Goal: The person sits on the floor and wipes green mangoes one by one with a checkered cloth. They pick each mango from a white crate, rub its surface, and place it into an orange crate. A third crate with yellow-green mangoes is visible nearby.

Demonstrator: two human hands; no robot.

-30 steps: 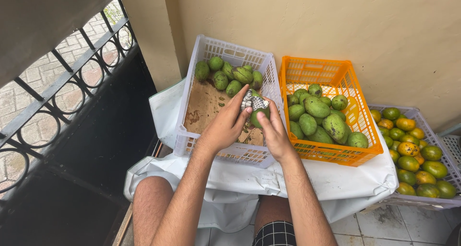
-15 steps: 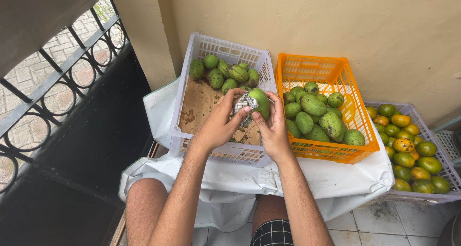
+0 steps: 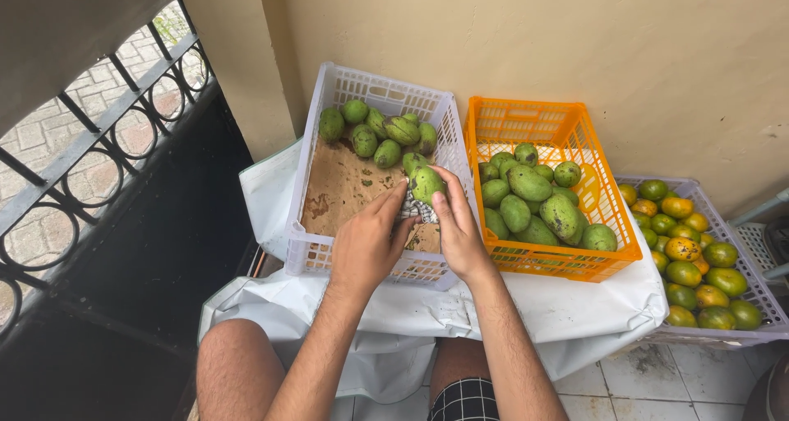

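Both hands meet over the near end of a pale lattice-walled plastic crate (image 3: pixel 329 248). The right hand (image 3: pixel 459 236) curls its fingers around a smooth oval green mango (image 3: pixel 427 182), while the left hand (image 3: pixel 367 244) pinches a patterned scrap of cloth (image 3: pixel 415 211) against the fruit's underside. Stained brown paper (image 3: pixel 345 191) lines the crate floor, with more green mangoes (image 3: pixel 382 133) heaped at its far end. Beside it, an orange lattice crate (image 3: pixel 534 125) holds plump green mangoes, all resting on a wrinkled white sheet (image 3: pixel 575 306).

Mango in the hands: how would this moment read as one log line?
left hand: on paper wrap | right hand: holds green mango | over white crate
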